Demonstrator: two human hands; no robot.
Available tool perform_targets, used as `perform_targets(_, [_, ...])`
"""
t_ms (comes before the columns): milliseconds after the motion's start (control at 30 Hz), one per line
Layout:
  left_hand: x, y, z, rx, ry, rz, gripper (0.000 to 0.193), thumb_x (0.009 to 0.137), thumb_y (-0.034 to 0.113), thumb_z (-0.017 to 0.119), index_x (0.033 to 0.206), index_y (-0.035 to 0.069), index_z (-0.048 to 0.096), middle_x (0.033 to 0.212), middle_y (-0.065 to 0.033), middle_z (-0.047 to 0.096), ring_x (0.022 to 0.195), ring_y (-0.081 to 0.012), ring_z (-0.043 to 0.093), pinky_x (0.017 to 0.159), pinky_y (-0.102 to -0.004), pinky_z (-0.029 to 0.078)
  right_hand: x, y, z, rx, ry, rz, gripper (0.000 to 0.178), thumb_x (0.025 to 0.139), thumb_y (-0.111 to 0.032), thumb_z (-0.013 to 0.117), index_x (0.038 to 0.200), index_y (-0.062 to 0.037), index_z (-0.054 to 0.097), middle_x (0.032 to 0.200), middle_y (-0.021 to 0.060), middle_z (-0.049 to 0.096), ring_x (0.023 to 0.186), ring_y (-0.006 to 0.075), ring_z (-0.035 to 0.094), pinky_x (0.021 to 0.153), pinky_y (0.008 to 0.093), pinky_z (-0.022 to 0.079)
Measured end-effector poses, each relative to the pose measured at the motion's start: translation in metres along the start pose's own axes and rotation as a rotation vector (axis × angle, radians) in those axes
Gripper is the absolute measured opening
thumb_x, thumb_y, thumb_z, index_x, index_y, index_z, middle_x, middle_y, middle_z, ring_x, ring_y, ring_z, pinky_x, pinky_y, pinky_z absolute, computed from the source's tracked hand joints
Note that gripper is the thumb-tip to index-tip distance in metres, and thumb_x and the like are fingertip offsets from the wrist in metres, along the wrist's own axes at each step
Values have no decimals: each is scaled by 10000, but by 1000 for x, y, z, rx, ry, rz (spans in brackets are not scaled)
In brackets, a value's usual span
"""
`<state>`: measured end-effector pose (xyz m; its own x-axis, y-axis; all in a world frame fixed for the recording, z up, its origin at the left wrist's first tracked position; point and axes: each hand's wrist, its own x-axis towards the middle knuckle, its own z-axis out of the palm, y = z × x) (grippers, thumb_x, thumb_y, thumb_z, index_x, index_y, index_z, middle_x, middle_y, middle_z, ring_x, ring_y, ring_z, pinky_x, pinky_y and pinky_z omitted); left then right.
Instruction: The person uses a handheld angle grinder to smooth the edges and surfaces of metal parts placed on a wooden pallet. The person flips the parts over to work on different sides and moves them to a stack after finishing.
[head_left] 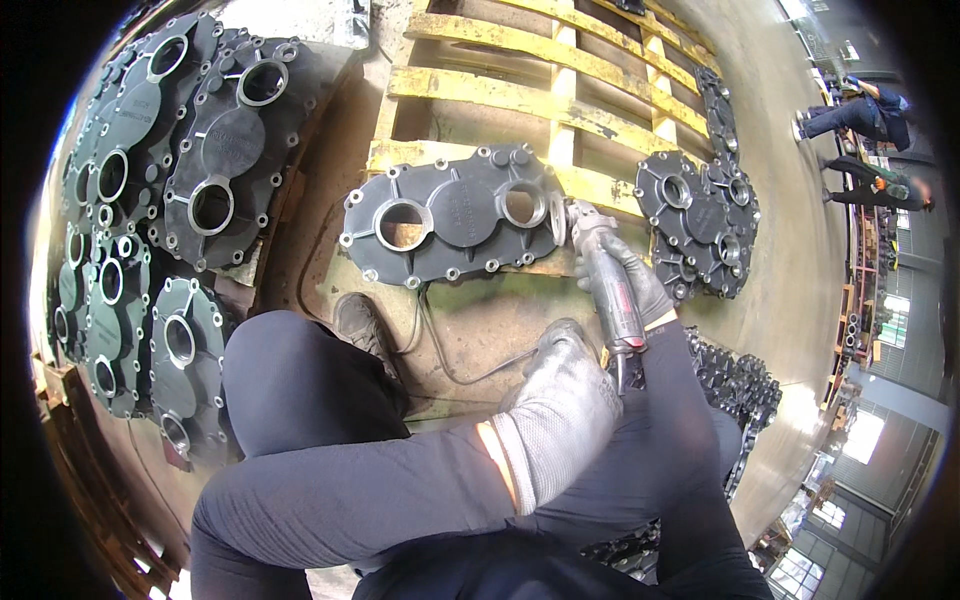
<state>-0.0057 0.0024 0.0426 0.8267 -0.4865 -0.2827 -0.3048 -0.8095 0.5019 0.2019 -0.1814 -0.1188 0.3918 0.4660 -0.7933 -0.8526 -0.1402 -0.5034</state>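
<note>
Gearbox cover casting (465, 213), black, with two bored openings and a bolt-lug rim, lies at the near edge of the yellow wooden pallet (480, 95), overlapping that edge in view; its underside support is hidden. Its long axis runs left to right along the near edge, right end slightly farther.

Right hand (645, 285), gloved, is near the pallet's near right corner, its fingers wrapped around the body of an angle grinder (612, 290). From this grip the casting lies to the left and slightly ahead, so the right hand is the nearer one. The grinder's disc (557, 220) stands at the casting's right end; contact cannot be confirmed. Left hand (568, 390), gloved, is short of the pallet, near the grinder's rear; its finger closure and any contact cannot be determined.

Similar cover castings (232, 140) are grouped left of the pallet, with others (705, 215) along its right side.

Markings: raised lettering on the casting's central boss, too faint to read reliably; printed marking on the grinder body, not transcribed.
</note>
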Motion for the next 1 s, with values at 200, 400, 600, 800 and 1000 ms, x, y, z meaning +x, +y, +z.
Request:
perform_targets(200, [-4, -4, -5, -22, -24, 35, 161, 870, 204, 677, 893, 101, 799, 987, -115, 695, 934, -234, 676, 804, -399, 513, 10, -4, -2, -220, 227, -140, 555, 937, -417, 778, 1261, -3, 603, 930, 173, 739, 709, 274, 752, 621, 364, 636])
perform_targets(400, [-3, -1, -4, 72, -51, 13, 156, 880, 208, 673, 892, 104, 790, 867, -53, 727, 906, -226, 708, 775, -407, 494, 23, 3, -3, -125, 178, -159, 538, 940, -377, 782, 1267, 10, 601, 918, 150, 712, 738, 266, 745, 688, 375, 658])
perform_targets(600, [-1, 0, 3, 61, 10, 7, 199, 867, 184, 656, 986, 76, 773, 865, -37, 719, 884, -211, 700, 746, -404, 475, -6, 15, 9, 113, -40, -99, 466, 997, -343, 725, 1252, 29, 609, 1008, 149, 700, 811, 253, 736, 733, 371, 668])
perform_targets(800, [-2, 4, 17, 42, 179, -21, 201, 833, 195, 673, 952, 69, 775, 838, -73, 695, 931, -261, 666, 736, -409, 466, -33, -6, 41, -449, 223, -278, 495, 924, -356, 822, 1163, 29, 622, 880, 121, 701, 680, 217, 725, 581, 339, 638])
perform_targets(1000, [-2, 0, 11, 56, 48, 46, 176, 819, 209, 698, 900, 95, 805, 843, -50, 706, 985, -282, 648, 742, -422, 464, -14, -15, 52, -660, 299, -238, 426, 884, -348, 861, 993, 17, 671, 787, 91, 687, 585, 189, 673, 543, 325, 570])
